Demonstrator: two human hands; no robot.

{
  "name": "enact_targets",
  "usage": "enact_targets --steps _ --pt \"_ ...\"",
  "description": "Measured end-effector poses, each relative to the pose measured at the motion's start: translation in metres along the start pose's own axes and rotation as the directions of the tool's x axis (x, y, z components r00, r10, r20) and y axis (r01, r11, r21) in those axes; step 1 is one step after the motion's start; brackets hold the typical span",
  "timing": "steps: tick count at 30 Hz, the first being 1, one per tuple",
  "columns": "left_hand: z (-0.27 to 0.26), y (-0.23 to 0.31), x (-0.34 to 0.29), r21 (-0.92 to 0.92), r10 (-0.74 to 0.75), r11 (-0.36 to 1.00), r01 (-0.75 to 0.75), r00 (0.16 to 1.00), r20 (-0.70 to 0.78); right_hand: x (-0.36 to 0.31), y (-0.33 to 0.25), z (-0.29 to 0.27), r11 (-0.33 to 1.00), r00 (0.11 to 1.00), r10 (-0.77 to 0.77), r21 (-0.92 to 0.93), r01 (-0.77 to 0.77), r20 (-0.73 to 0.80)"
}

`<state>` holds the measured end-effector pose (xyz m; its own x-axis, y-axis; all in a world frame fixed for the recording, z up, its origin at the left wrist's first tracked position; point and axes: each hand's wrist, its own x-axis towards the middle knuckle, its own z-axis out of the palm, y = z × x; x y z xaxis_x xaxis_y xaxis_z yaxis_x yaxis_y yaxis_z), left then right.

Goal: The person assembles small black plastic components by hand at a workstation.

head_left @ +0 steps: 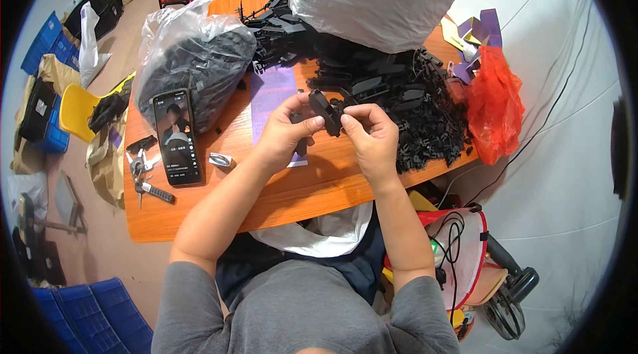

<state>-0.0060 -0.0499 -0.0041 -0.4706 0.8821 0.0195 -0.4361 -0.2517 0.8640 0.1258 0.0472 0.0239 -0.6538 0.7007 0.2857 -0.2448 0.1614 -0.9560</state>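
Left hand [284, 134] is gripping black plastic part [325, 113] | right hand [373, 141] is pinching its right side, hands nearly meeting | part is hovering over table [279, 204] | heap of black parts [425, 124] is lying beyond | phone [178, 140] is lying left, beside keys [139, 169]

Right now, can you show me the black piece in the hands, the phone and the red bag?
Black piece [325, 113]: head view, middle of its long body.
Phone [177, 146]: head view, middle of its lit screen.
Red bag [495, 108]: head view, its crinkled side.
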Motion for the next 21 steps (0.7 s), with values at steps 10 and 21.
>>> enact_targets --steps 10,21 --pt "-0.002 -0.003 0.000 0.120 0.015 0.993 -0.011 0.999 -0.037 -0.001 0.001 0.003 0.953 0.984 -0.175 -0.249 0.172 0.007" --pt "0.000 -0.005 -0.001 0.117 0.058 0.992 -0.047 0.994 -0.097 -0.004 -0.007 0.002 0.649 0.839 -0.527 -0.574 0.499 0.135"
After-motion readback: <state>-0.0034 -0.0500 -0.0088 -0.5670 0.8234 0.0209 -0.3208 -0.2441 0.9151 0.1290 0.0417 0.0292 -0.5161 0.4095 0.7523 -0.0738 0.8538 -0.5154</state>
